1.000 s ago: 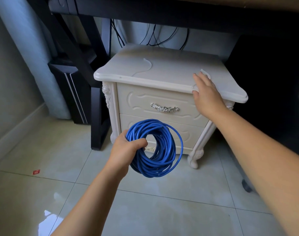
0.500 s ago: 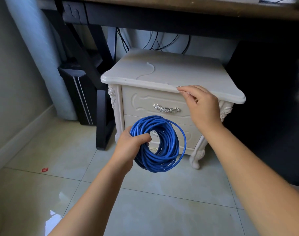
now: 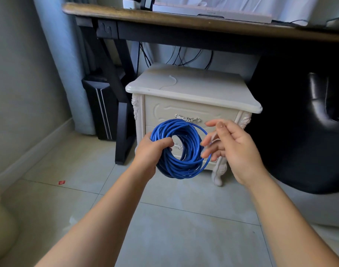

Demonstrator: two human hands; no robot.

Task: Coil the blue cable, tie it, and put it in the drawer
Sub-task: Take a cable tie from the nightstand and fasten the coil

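Observation:
My left hand [image 3: 151, 153] grips the blue cable [image 3: 184, 167], wound into a round coil and held upright in front of the white nightstand [image 3: 203, 89]. My right hand [image 3: 236, 151] is at the coil's right edge, fingers partly spread, pinching a thin white tie [image 3: 214, 137] between thumb and fingers. Behind the coil is the shut top drawer [image 3: 163, 110] with its silver handle [image 3: 187, 118]. The coil and my hands hide most of the lower drawer.
A dark wooden desk [image 3: 184, 20] spans above the nightstand, its black leg [image 3: 122, 132] to the left beside a black computer tower [image 3: 99, 108]. A black chair [image 3: 309, 151] stands at the right. A thin curved strip [image 3: 173, 81] lies on the nightstand top. Tiled floor below.
My right hand left the nightstand top and came down to the coil's right side with the white tie. My view pulled back and up; the left hand kept its hold.

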